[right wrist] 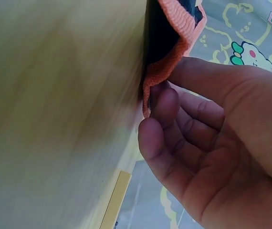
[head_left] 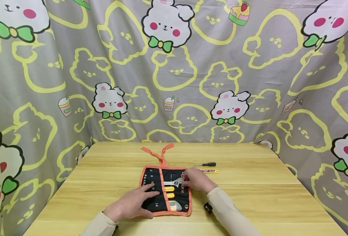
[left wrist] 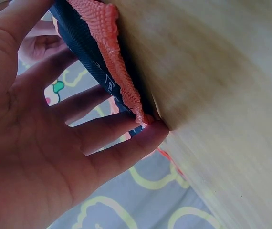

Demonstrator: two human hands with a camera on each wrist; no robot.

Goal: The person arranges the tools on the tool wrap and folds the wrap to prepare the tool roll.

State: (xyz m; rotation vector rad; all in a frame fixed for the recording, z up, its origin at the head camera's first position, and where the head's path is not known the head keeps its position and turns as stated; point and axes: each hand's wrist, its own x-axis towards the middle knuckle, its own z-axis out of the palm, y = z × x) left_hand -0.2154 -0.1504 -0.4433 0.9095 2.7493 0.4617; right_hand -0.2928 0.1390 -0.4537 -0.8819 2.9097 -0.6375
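An open tool pouch (head_left: pixel 165 213), black with orange trim, lies on the table. An adjustable wrench (head_left: pixel 176 182) sits in its upper slot, head out to the right. My right hand (head_left: pixel 198 178) pinches the wrench head with curled fingers; in the right wrist view, the pouch's orange edge (right wrist: pixel 167 62) partly hides that grip. With spread, fairly straight fingers, my left hand (head_left: pixel 129 203) rests on the pouch's left flap. In the left wrist view, its fingers lie along the trim (left wrist: pixel 109 47). Below the wrench are two yellow handles (head_left: pixel 170 189) and a grey-ended tool (head_left: pixel 175 206).
Behind my right hand lie a black-handled screwdriver (head_left: pixel 210 164) and a thin yellow item with red print (head_left: pixel 213 171), partly covered by the hand. Orange ties (head_left: pixel 162 157) stretch away from the pouch. A patterned curtain (head_left: pixel 176 98) surrounds the wooden table (head_left: pixel 109 164).
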